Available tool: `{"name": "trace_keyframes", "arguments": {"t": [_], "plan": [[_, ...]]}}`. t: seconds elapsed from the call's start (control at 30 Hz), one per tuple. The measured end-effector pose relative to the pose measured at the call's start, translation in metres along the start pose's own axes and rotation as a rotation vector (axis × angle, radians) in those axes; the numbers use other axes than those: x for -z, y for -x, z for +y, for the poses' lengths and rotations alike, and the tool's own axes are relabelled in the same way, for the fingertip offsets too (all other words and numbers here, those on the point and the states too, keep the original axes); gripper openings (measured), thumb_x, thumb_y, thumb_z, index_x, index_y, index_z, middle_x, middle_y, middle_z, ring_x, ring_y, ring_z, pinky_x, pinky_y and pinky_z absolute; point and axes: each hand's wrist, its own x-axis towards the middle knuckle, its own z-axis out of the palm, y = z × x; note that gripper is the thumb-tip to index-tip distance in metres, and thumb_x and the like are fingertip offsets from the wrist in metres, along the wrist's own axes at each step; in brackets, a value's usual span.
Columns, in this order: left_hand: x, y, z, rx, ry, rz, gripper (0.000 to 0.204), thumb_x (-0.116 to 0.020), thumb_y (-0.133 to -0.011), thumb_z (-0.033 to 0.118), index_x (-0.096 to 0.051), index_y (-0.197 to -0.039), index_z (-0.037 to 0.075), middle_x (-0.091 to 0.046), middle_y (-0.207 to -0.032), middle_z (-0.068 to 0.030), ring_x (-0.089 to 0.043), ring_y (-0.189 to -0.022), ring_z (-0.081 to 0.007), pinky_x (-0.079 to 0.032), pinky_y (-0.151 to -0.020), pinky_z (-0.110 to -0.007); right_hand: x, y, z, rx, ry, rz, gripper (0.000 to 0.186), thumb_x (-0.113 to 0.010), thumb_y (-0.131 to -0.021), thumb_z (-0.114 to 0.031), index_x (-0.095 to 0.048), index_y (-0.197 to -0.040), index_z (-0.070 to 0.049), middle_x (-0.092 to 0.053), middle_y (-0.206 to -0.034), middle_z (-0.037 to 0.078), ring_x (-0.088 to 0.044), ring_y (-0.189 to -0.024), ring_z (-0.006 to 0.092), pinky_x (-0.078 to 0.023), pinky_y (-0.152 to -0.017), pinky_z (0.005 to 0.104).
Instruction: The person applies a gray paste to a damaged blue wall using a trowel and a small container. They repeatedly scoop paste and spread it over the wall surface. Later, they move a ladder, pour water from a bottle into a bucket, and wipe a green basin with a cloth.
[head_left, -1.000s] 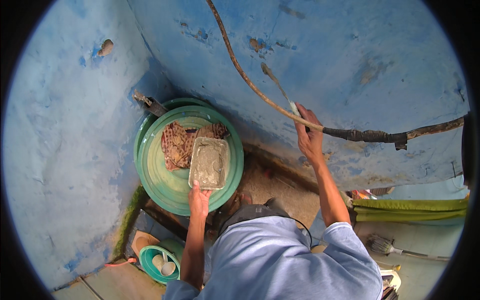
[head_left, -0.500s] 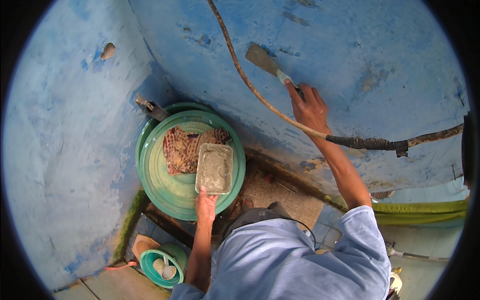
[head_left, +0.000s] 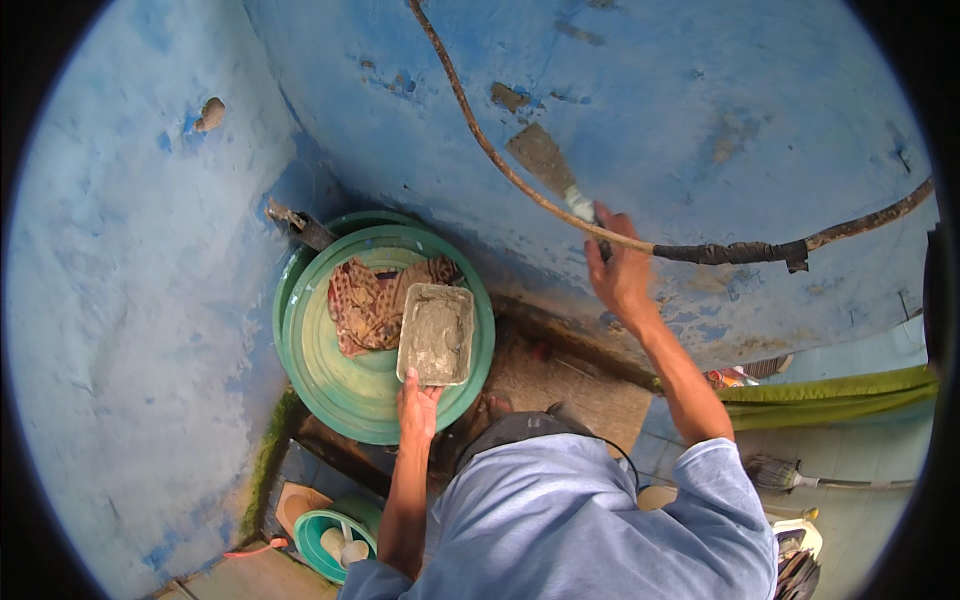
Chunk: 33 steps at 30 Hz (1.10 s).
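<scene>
My left hand [head_left: 418, 408] grips the near end of a shallow rectangular tray [head_left: 437, 376] with grey wet filler [head_left: 437, 330] inside. It is held over a green round lid [head_left: 345, 395], on which a patterned brown cloth [head_left: 365, 305] lies crumpled. In my right hand [head_left: 622, 275], slightly blurred, is a putty knife [head_left: 540, 158] with a broad grey-smeared blade. The blade points up and left, just below a chipped patch [head_left: 510, 97] in the blue wall [head_left: 640, 110]. I cannot tell whether it touches the wall.
A brown cable [head_left: 480, 130], partly wrapped in black tape [head_left: 725, 253], curves across in front of the wall and over my right hand. A pipe stub [head_left: 305, 226] juts out beside the lid. At lower left stands a green bucket [head_left: 315, 540] with dippers in it. A yellow-green cloth [head_left: 830, 398] hangs at right.
My right hand has moved down with the putty knife, and the chipped patch behind the blade now shows. My left hand still holds the tray over the lid.
</scene>
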Motion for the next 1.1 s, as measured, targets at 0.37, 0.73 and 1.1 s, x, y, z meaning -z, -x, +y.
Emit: {"name": "trace_keyframes", "arguments": {"t": [0.37, 0.73, 1.1], "plan": [[0.017, 0.014, 0.022, -0.023, -0.021, 0.042, 0.067, -0.061, -0.091, 0.035, -0.032, -0.141, 0.001, -0.039, -0.142, -0.0157, -0.043, -0.128, -0.033, -0.036, -0.107, -0.049, 0.002, -0.042, -0.036, -0.838, -1.282, -0.414, 0.026, -0.053, -0.096, -0.022, -0.06, -0.106, 0.001, -0.049, -0.071, 0.0, -0.043, -0.052, 0.0066, -0.032, -0.043, 0.0219], [0.01, 0.012, 0.017, -0.012, -0.045, 0.024, 0.071, -0.063, -0.09, 0.037, -0.031, -0.141, 0.001, -0.039, -0.142, -0.0164, -0.043, -0.128, -0.0336, -0.036, -0.107, -0.049, -0.02, -0.067, -0.044, -0.844, -1.223, -0.242, 0.028, -0.054, -0.095, -0.021, -0.058, -0.104, 0.006, -0.048, -0.069, 0.001, -0.04, -0.049, 0.0066, -0.028, -0.04, 0.0231], [-0.001, 0.001, 0.006, 0.035, -0.029, -0.015, 0.064, -0.062, -0.091, 0.034, -0.034, -0.138, 0.0, -0.043, -0.139, -0.0159, -0.048, -0.124, -0.0328, -0.042, -0.102, -0.048, 0.035, -0.024, -0.033, -0.937, -1.136, -0.186, 0.03, -0.052, -0.096, -0.022, -0.058, -0.106, 0.007, -0.047, -0.069, 0.0, -0.037, -0.047, 0.0054, -0.027, -0.039, 0.0218]]}}
